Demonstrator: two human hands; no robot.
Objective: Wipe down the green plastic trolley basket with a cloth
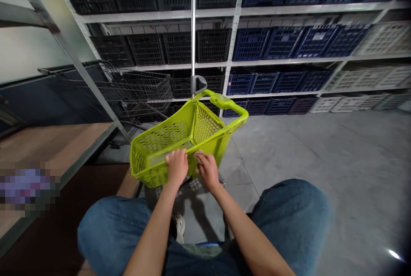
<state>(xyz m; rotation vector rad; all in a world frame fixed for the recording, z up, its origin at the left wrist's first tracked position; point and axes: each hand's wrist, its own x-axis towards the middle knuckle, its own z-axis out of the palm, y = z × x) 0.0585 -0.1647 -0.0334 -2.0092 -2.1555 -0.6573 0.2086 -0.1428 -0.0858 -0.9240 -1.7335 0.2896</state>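
Observation:
A lime-green plastic shopping cart with perforated walls stands before my knees, its basket holding nothing I can see. My left hand is closed over the near rim of the basket, thumb toward the right. Just beside it, my right hand has curled fingers pressed against the outside of the near wall, below the rim. A small pale scrap, seemingly a cloth, shows at those fingertips; most of it is hidden. The cart's green handle rises at the right end, with a grey fitting and metal pole behind.
A dark wire shopping cart stands behind on the left. Metal shelves hold black, blue and white crates along the back. A wooden bench top with a metal frame lies left, bearing a blurred-out item. Grey floor extends right.

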